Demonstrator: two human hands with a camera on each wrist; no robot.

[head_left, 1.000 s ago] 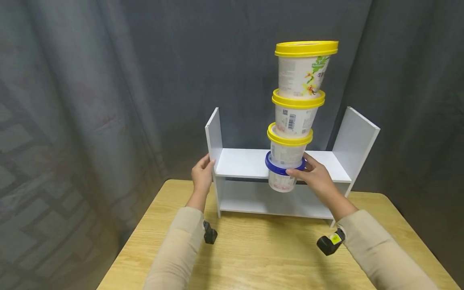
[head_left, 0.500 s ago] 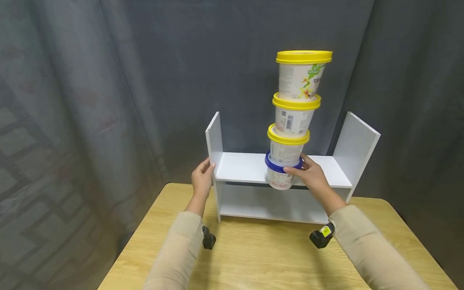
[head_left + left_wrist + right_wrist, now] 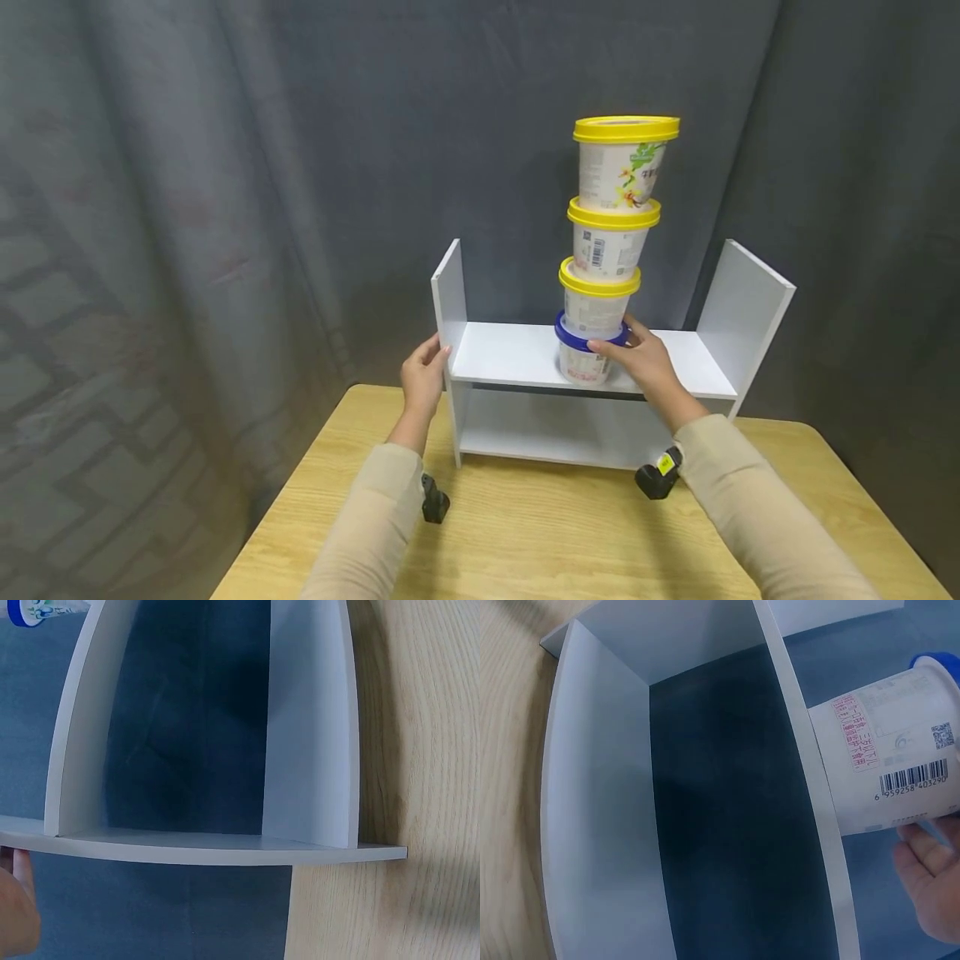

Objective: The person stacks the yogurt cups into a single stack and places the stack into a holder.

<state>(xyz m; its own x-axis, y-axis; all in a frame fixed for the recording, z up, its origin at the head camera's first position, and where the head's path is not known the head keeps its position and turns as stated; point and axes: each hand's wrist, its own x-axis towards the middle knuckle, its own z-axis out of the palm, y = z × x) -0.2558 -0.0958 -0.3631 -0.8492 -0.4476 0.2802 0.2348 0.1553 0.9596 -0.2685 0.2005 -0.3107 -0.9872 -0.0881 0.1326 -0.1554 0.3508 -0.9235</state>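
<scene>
My left hand (image 3: 422, 379) touches the outer side of the white shelf's left panel (image 3: 450, 292), its thumb near the front edge. With my right hand (image 3: 654, 367) I hold the blue-lidded tub (image 3: 583, 365) at the bottom of a tower of white tubs. Above it stand three yellow-lidded tubs: a small one (image 3: 594, 310), a middle one (image 3: 609, 250) and the largest (image 3: 618, 177) on top. The tower leans slightly right. In the right wrist view, the bottom tub (image 3: 885, 754) has its base at the upper board (image 3: 810, 750); whether it rests there I cannot tell.
The shelf has an upper board (image 3: 510, 354), a lower board (image 3: 547, 429) and a raised right panel (image 3: 742, 312). It stands on a wooden table (image 3: 540, 533). Dark grey curtains (image 3: 360, 167) hang behind and beside it.
My right hand has moved the tower forward, away from me, over the upper board, and the top tub appears lower in view. The left hand keeps its place at the panel.
</scene>
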